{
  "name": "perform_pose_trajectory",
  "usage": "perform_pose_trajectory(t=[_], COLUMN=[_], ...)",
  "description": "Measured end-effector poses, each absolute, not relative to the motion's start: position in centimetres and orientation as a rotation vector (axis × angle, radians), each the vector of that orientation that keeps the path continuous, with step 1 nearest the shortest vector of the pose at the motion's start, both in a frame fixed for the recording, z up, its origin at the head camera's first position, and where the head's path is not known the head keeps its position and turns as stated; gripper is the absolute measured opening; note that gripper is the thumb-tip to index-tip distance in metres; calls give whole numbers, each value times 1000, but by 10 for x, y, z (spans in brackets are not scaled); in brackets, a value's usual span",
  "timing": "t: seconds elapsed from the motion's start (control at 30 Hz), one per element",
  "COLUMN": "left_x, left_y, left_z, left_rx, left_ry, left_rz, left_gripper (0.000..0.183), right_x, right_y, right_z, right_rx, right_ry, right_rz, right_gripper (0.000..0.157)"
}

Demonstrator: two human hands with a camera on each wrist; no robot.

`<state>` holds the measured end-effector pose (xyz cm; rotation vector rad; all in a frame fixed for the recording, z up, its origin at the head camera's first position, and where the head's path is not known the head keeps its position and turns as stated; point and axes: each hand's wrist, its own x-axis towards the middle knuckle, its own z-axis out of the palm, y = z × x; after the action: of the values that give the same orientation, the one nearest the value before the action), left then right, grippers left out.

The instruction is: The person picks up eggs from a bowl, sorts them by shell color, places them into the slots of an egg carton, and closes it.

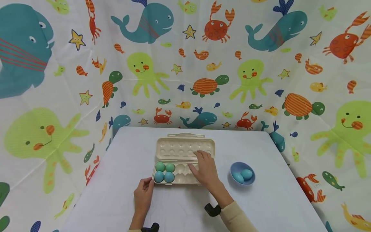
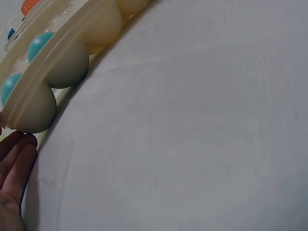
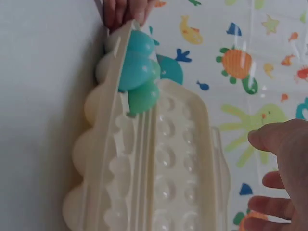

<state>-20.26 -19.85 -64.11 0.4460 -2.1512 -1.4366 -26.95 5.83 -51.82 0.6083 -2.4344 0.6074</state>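
Observation:
A cream plastic egg carton (image 1: 180, 178) lies open on the table, its lid (image 1: 185, 149) folded back. Two green eggs (image 1: 170, 167) sit in the back row at its left end, with two blue eggs (image 1: 169, 177) in front of them. My left hand (image 1: 143, 194) holds the carton's front left corner; in the left wrist view its fingertips (image 2: 29, 140) are just under the end cup. Over the carton's right half hovers my right hand (image 1: 207, 170), fingers spread and nothing in them, hiding some cups. Its thumb (image 3: 264, 137) stands apart from the fingers in the right wrist view.
To the right of the carton is a blue bowl (image 1: 246, 184) with two light blue eggs (image 1: 246, 174) in it. A white cloth covers the table (image 1: 121, 151). Behind and at both sides hangs a curtain (image 1: 174, 48) printed with sea animals.

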Motion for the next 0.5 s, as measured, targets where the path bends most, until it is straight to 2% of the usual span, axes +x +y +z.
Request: perform_pose_trajectory(t=[0.5], left_x=[-205], left_y=[-199], left_z=[-643], left_rx=[471], left_ry=[-2166], left_rz=[-1417], left_gripper=[17], right_x=[-279], right_y=[129], right_z=[-518], right_rx=[347], right_ry=[-2461], right_rz=[626], right_gripper=[51])
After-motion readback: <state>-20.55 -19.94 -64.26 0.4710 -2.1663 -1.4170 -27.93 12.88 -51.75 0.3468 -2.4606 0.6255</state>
